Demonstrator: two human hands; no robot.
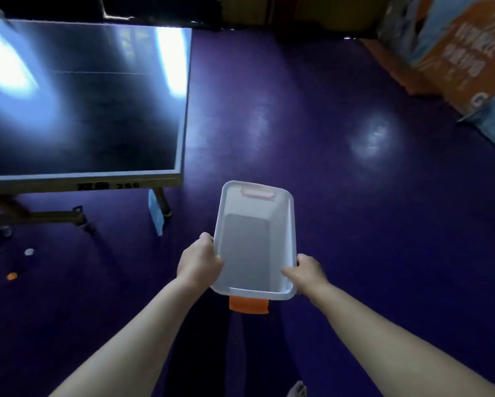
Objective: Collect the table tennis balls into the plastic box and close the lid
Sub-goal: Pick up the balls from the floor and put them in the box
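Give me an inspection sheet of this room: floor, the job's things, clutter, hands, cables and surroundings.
Surface: purple floor, glossy, with glare.
Job's things: plastic box empty, no lid on; white ball and orange ball on the floor.
Clutter: pale blue panel leaning against a leg of the table tennis table.
Hands: left hand and right hand grip the box's side rims.
Cables: nothing seen.
Surroundings: orange and blue banner on the right.

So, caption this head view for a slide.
Left hand, right hand hold empty plastic box; white ball, orange ball on floor.
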